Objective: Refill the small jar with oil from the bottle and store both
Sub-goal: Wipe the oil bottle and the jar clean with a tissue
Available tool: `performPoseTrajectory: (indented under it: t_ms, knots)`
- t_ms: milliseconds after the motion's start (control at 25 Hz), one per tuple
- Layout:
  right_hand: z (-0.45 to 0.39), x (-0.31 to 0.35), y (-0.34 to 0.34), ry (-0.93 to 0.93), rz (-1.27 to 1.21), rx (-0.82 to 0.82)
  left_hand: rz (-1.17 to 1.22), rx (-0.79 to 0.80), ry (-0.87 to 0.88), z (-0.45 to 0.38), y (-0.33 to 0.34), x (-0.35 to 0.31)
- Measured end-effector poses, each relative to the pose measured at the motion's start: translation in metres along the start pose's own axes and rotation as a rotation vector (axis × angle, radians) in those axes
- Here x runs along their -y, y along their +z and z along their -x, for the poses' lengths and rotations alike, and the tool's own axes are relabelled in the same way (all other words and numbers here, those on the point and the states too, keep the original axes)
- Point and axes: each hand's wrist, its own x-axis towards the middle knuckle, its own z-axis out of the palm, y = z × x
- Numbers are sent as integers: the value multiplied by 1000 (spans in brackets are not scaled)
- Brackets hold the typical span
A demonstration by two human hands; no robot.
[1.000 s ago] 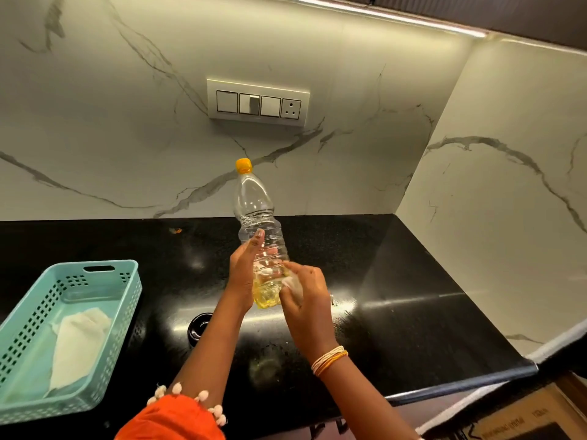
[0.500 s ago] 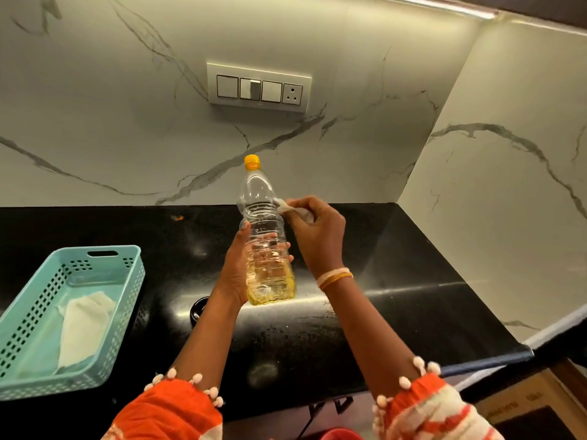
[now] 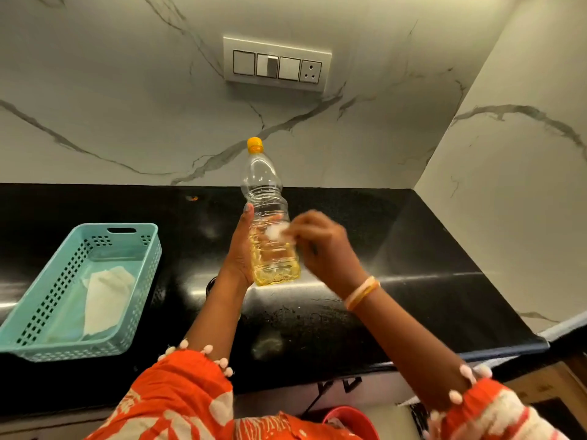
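A clear plastic oil bottle [image 3: 270,223] with an orange cap stands upright above the black counter [image 3: 397,281], yellow oil filling its lower third. My left hand [image 3: 239,249] grips the bottle's lower body from the left. My right hand [image 3: 324,246], blurred by motion, pinches a small white tissue [image 3: 276,231] against the bottle's right side at mid-height. A small dark round thing [image 3: 211,285] sits on the counter just behind my left wrist, mostly hidden; whether it is the jar I cannot tell.
A teal perforated basket [image 3: 127,300] with folded white cloth inside sits at the counter's left. Marble walls close the back and right, with a switch plate [image 3: 276,65] above. A red container rim [image 3: 349,420] shows below the counter edge.
My right hand with the tissue has rubbed along the bottle: low on its side, then up near the shoulder, now back at mid-height. The left hand keeps its hold.
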Motion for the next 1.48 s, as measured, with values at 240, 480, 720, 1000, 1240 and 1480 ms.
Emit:
performPoseTrajectory:
  t_ms: [240,480,720,1000,1240,1480]
  knots:
    - [-56,-1,16,101,152,42,-36,7,46,-2,5,9]
    - [17,22,20,-243,220,273,-52,-41,15,3,-6,-1]
    - [-51,-18,-1,245,-71,-147,-84,36,-13,1,-7,-1]
    - [5,-4,29,177,-190,-72,94,-12,23,1,-11,-8]
    - [-9,-6,17,59,-104,-78,-12,-34,36,1,-10,-11]
    - [-37,-16,40,173,-99,-168,-91,7,85,0,-3,-13]
